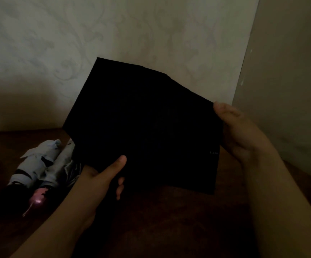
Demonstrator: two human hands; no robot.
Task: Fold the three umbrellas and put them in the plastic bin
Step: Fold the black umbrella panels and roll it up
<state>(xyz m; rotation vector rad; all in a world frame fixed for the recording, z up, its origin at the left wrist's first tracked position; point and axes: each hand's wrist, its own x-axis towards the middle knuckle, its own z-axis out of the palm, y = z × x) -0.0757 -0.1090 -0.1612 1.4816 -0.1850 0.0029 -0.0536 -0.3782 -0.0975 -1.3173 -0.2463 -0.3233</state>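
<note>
Both hands (102,175) (238,131) pinching black umbrella (143,127)

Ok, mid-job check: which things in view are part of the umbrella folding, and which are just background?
Job:
- black umbrella, canopy fabric held up, gripped by the left hand and pinched at its edge by the right hand
- two pale folded umbrellas lying on the reddish-brown surface

Background:
- patterned wall
- plain panel at right

No plastic bin is clearly identifiable.
</note>
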